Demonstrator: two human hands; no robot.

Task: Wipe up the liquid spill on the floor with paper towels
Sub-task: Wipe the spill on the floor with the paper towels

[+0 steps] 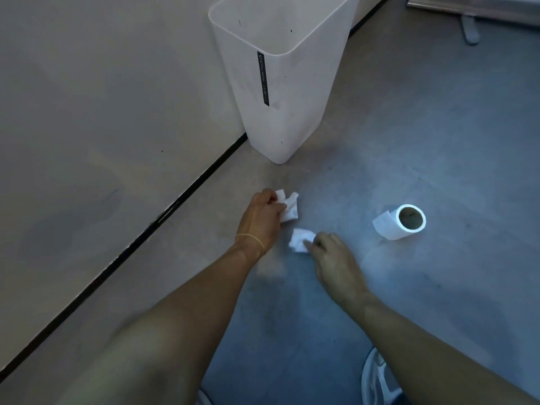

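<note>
Head cam: I see L hand (263, 213) w/ fingers (273, 197) curled round a crumpled towel wad (290, 207), low over the floor (438, 141), prob. bunched up to blot better. R hand (333, 252) pinches a second wad (299, 241) just beside it, down on the floor. Wet patch itself: can't make out. Spare towel roll (403, 222) lies near on the right for refills; white bin (280, 83) stands close behind, prob. for used paper.

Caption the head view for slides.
Left hand grips the farther paper wad, right hand the nearer paper wad, near the white bin.
</note>
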